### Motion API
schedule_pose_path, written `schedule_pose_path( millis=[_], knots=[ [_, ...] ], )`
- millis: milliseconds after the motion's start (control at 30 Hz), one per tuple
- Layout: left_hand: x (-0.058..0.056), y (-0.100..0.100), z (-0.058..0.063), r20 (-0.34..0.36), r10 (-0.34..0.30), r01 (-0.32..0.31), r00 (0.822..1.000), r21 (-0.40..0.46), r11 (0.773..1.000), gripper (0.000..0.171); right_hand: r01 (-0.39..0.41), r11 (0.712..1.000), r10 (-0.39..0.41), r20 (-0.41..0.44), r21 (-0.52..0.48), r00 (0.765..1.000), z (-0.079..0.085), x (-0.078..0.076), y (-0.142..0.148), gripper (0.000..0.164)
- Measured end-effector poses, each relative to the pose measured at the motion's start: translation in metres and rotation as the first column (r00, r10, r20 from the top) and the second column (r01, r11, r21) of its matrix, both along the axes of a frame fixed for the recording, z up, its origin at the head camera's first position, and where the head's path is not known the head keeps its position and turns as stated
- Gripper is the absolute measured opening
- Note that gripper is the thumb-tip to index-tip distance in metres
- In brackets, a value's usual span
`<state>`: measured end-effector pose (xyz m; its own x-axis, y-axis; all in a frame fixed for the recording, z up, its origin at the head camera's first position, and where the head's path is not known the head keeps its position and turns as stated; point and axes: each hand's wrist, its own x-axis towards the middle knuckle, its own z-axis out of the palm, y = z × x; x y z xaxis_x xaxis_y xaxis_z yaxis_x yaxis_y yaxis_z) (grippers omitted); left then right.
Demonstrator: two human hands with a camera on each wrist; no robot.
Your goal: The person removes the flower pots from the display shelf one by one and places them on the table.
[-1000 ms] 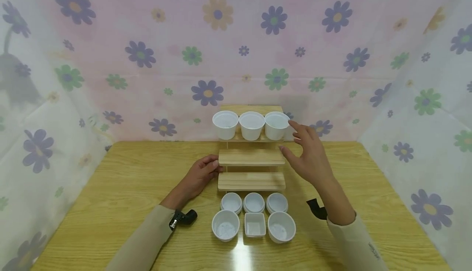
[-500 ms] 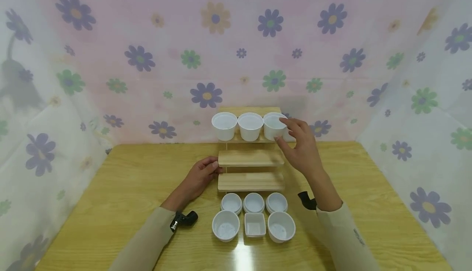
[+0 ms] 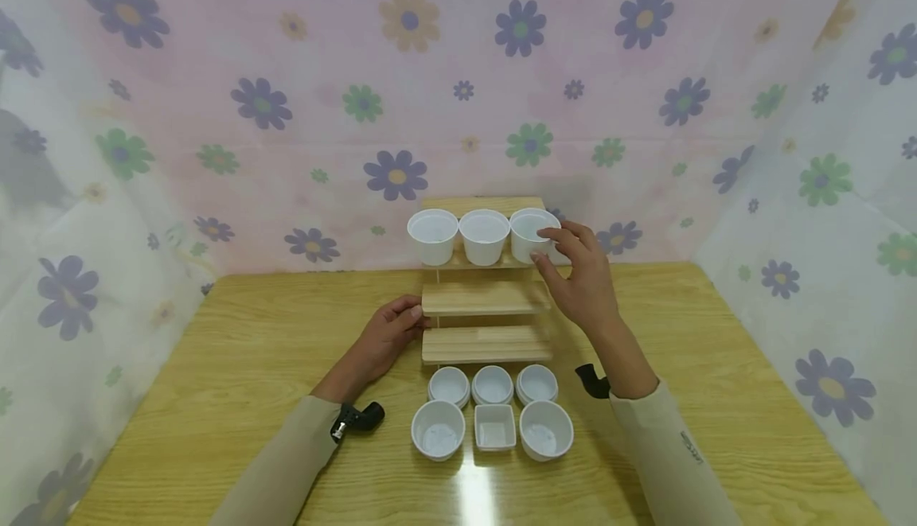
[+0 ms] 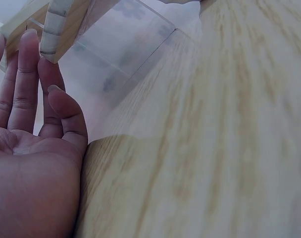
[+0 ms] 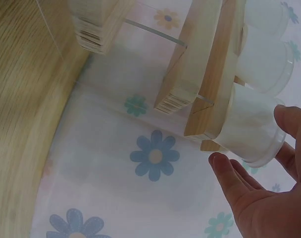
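A tiered wooden display stand (image 3: 485,298) stands on the table, with three white cups in a row on its top tier. My left hand (image 3: 383,340) holds the stand's left side at the middle tier; in the left wrist view its fingers (image 4: 27,79) reach up to the end of a wooden board (image 4: 59,27). At the right-hand white cup (image 3: 528,241), my right hand (image 3: 583,275) curls its thumb and fingers around the side and rim. The right wrist view has the thumb at the cup (image 5: 252,124) and other fingertips beside the board's end.
In front of the stand sit three small round white bowls, one being a middle bowl (image 3: 493,384). Nearer are a square white dish (image 3: 495,427) and two larger round bowls, left (image 3: 438,429) and right (image 3: 547,429). A flowered cloth (image 3: 322,112) hangs behind the table (image 3: 272,335).
My right hand has moved left and inward, from the outer rim of the right-hand cup to around it. My left hand stays at the stand's side. The view has shifted slightly.
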<state>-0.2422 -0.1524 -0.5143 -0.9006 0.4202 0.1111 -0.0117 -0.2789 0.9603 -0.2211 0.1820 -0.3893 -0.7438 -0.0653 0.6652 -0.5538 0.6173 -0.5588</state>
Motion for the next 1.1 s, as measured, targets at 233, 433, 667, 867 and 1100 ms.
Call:
schedule_pose_path(
  millis=[233,433,667,867,1100],
  knots=[
    [-0.0007,-0.0007,-0.0011,-0.001,0.005,-0.005,1.000,0.009,1.000,0.018,-0.003,1.000,0.002,-0.055,-0.025,0.998,-0.0014,-0.0007,-0.0003,0.016],
    [0.0001,0.0002,-0.0018,0.019,-0.001,0.001,1.000,0.007,1.000,0.020,0.002,1.000,-0.003,-0.044,-0.031,0.999,-0.0037,0.0004,0.0019,0.016],
    [0.0003,0.0000,0.0005,-0.007,-0.001,0.001,1.000,-0.007,1.000,0.016,-0.002,0.999,0.000,-0.041,-0.045,0.999,-0.0018,0.0014,0.0030,0.016],
    [0.0001,-0.0002,0.0001,0.005,-0.001,0.001,1.000,-0.013,1.000,0.017,-0.005,0.999,0.004,-0.037,-0.047,0.999,-0.0033,0.0004,0.0052,0.017],
    [0.0017,0.0005,0.0024,0.010,0.003,-0.003,1.000,-0.004,1.000,0.016,0.002,0.999,-0.004,-0.036,-0.041,0.999,-0.0013,0.0026,0.0069,0.018]
  ],
)
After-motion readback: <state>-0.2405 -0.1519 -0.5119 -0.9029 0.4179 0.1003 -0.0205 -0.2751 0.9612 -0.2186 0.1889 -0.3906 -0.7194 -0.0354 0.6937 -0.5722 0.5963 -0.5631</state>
